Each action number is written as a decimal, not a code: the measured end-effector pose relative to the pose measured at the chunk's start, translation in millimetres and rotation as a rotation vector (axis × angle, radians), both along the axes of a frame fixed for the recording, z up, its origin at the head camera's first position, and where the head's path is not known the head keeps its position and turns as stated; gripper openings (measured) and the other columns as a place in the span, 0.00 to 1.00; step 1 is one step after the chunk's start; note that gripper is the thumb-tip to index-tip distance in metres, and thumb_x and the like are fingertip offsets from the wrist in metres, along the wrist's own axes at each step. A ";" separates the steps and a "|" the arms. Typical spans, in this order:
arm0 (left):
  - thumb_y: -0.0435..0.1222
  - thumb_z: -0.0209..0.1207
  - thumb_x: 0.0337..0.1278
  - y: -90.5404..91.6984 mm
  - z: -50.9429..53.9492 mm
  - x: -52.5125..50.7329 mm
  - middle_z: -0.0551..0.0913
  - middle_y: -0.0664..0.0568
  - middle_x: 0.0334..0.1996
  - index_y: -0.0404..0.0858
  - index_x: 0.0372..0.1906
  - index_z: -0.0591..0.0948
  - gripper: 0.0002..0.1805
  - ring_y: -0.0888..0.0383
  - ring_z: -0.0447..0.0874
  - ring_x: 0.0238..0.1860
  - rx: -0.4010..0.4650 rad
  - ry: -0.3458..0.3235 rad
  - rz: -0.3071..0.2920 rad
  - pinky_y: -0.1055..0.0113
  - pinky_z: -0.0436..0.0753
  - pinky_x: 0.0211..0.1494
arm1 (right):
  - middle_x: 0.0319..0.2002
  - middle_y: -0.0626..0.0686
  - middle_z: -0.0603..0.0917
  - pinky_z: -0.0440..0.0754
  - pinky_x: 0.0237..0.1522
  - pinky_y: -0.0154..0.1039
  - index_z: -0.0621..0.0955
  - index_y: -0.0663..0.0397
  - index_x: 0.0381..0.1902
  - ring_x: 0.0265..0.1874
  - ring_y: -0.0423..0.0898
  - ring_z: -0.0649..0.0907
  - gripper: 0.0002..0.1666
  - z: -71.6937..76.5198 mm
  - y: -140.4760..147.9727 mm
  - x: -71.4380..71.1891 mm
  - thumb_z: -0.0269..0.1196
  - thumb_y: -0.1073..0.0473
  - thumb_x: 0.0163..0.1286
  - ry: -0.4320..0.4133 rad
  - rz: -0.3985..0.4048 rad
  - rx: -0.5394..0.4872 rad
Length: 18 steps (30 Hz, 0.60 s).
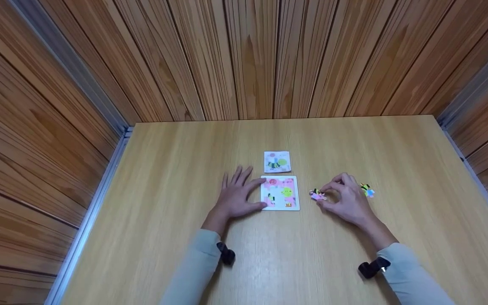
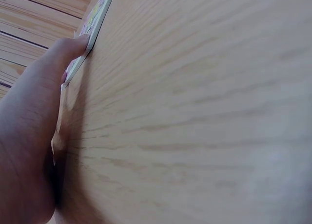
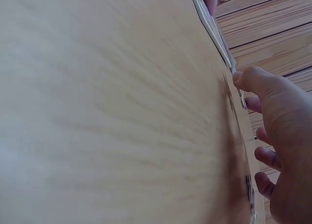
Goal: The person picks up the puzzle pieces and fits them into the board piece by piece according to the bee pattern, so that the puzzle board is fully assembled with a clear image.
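Note:
A white-framed square puzzle board (image 1: pixel 280 208) with pink, green and yellow pictures lies on the table. My left hand (image 1: pixel 237 198) is spread, thumb and index finger touching the board's left side; the left wrist view shows the thumb of that hand (image 2: pixel 34 102) on its edge. Right of the board, my right hand (image 1: pixel 347 201) pinches a small pink, black and yellow puzzle piece (image 1: pixel 317 195) between thumb and index finger. In the right wrist view, the piece (image 3: pixel 242 99) is seen edge-on at the fingers of the right hand (image 3: pixel 287 121), slightly above the table.
Just behind the board lies a square picture card (image 1: pixel 277 162) showing a bee. More small pieces (image 1: pixel 367 190), yellow, black and blue, lie beyond the right hand, partly hidden by it. Wood-panelled walls stand around the table (image 1: pixel 176 169) at the back and sides.

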<state>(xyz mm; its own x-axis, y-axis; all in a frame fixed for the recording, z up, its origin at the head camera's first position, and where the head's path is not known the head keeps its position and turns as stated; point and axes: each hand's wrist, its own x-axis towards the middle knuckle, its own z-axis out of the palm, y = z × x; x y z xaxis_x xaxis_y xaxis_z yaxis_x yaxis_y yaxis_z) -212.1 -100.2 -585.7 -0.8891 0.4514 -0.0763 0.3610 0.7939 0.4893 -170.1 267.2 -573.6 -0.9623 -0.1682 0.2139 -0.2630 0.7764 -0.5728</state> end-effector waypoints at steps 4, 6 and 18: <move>0.74 0.58 0.66 -0.2 -0.1 0.8 0.51 0.48 0.95 0.65 0.86 0.71 0.46 0.35 0.38 0.97 0.002 -0.003 0.001 0.22 0.38 0.92 | 0.52 0.58 0.82 0.76 0.52 0.48 0.94 0.52 0.48 0.53 0.56 0.79 0.16 1.0 -7.2 -0.2 0.85 0.57 0.64 0.001 0.012 0.009; 0.74 0.58 0.66 -0.5 0.2 1.2 0.51 0.48 0.95 0.66 0.86 0.70 0.46 0.36 0.38 0.97 -0.001 -0.006 0.002 0.22 0.38 0.93 | 0.52 0.57 0.82 0.76 0.52 0.46 0.94 0.52 0.48 0.52 0.54 0.79 0.16 1.5 -10.7 -0.6 0.85 0.56 0.64 -0.010 0.019 0.009; 0.72 0.61 0.67 -1.0 0.1 0.8 0.52 0.47 0.95 0.64 0.86 0.71 0.46 0.35 0.38 0.96 0.017 -0.011 -0.002 0.22 0.38 0.92 | 0.51 0.55 0.83 0.77 0.51 0.43 0.94 0.50 0.46 0.51 0.50 0.80 0.13 2.9 -36.3 -2.3 0.84 0.57 0.65 -0.011 0.072 -0.039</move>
<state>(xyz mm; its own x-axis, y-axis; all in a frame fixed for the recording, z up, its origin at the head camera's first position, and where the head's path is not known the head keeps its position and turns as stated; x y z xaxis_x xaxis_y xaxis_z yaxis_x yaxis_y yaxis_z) -211.3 -101.3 -585.6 -0.8875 0.4541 -0.0783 0.3570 0.7849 0.5064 -172.3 230.8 -570.7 -0.9505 -0.2284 0.2109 -0.3104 0.7331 -0.6052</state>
